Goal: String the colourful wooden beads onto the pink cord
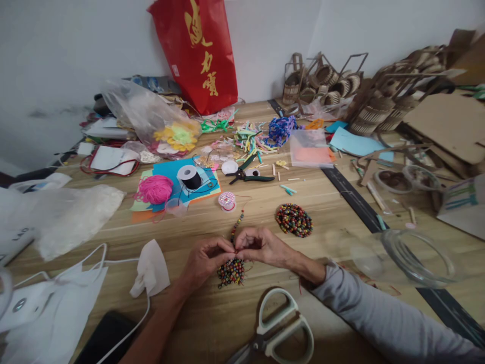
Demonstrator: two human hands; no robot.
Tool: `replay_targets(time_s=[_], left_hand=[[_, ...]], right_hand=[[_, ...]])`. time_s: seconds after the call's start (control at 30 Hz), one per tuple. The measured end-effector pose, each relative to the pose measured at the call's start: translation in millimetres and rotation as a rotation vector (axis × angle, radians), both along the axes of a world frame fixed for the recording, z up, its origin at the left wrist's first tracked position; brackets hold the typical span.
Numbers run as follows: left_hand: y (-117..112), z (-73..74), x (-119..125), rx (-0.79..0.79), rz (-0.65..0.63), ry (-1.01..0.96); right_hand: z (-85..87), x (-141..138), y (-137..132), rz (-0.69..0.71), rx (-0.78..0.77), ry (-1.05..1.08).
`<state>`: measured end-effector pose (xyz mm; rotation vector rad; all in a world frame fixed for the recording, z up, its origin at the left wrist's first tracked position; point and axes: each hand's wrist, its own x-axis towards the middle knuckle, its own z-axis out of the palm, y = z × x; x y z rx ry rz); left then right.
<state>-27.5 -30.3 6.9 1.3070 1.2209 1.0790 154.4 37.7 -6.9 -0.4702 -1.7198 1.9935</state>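
My left hand (204,259) and my right hand (261,246) meet at the fingertips over the wooden table (212,323), both pinched on a small patch of multicoloured beads (231,271) that lies just below them. A short strand of threaded beads (237,226) runs from my fingers away toward a small pink-and-white thread spool (227,200). A second round beaded patch (294,220) lies on the table to the right of my right hand.
Large grey-handled scissors (278,328) lie at the near edge. Pliers (248,177), a black cord spool (189,177) and pink yarn (155,188) sit beyond. A clear container (417,258) stands right; white bags (56,298) left; a red bag (199,50) at the wall.
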Motion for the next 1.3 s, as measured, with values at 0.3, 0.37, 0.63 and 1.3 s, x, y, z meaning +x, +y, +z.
replay_targets(time_s=[0.3,0.37,0.63,1.3], left_hand=[[-1.7,5.2,4.4,0.177,0.069,0.100],[-2.8,7.0,6.9,0.210,0.096,0.140],[-5.5,23.8,25.0,0.338,0.177,0.324],[75.7,9.0,44.3,0.066,0.152,1.159]], right_hand=[[-1.5,1.9,0.1,-0.010,-0.025,0.025],[-1.6,1.8,-0.1,-0.002,-0.057,0.022],[1.1,3.6,3.8,-0.025,-0.114,0.048],[-1.3,12.6,16.6,0.195,-0.241,0.070]])
